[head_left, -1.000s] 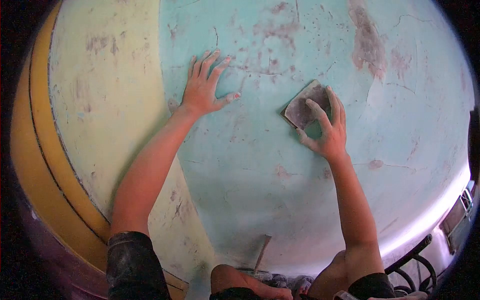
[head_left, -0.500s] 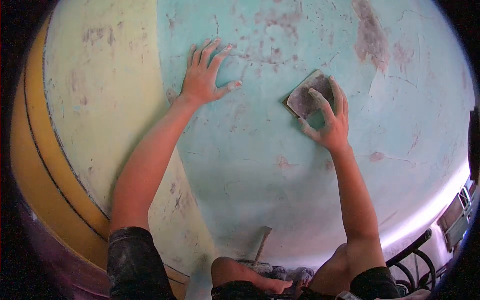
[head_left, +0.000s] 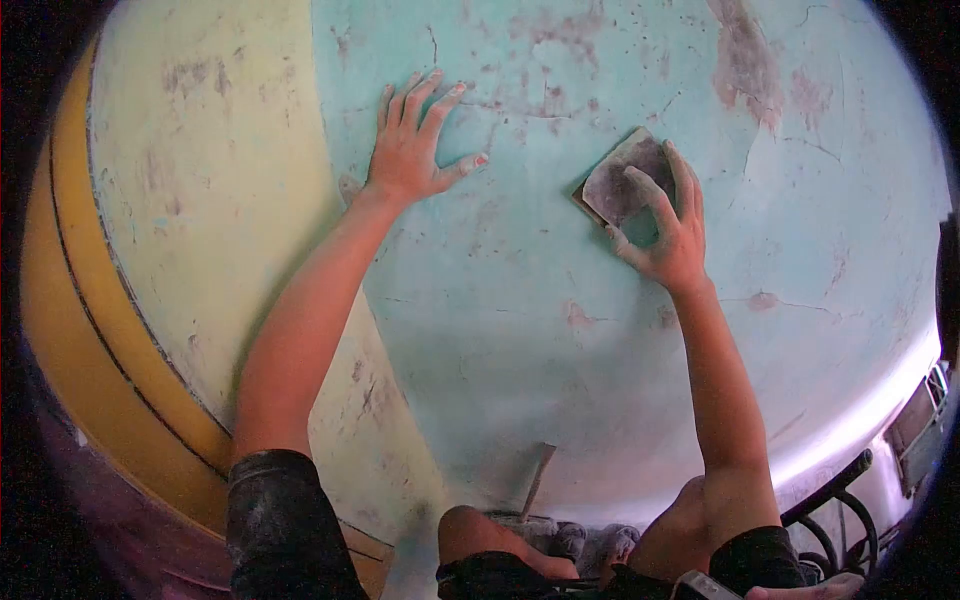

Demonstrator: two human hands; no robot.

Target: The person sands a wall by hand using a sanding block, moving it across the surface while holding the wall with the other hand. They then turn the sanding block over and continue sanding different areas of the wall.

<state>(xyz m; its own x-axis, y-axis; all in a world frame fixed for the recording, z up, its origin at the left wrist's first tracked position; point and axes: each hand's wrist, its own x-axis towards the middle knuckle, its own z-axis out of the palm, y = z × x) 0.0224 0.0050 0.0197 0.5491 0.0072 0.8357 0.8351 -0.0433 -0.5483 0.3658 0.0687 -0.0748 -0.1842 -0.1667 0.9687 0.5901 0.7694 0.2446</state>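
Note:
My left hand (head_left: pixel 412 150) lies flat on the light blue-green wall (head_left: pixel 520 260) near the yellow section, its dusty fingers spread and nothing in it. To the right, my right hand (head_left: pixel 668 222) grips a dark, dusty sanding pad (head_left: pixel 622 180) that rests against the wall. The thumb is at the pad's lower edge and the fingers lie over its face and right side. Cracks and bare patches mark the wall around both hands.
An orange-yellow curved border (head_left: pixel 120 350) runs down the left. My bent legs (head_left: pixel 490 540) are at the bottom, near a thin stick (head_left: pixel 537 482) close to the wall's base. At the lower right stands a black metal tube frame (head_left: pixel 825 500).
The whole view has shifted slightly. Both hands appear a little farther right and up, and the right one still has the pad against the wall.

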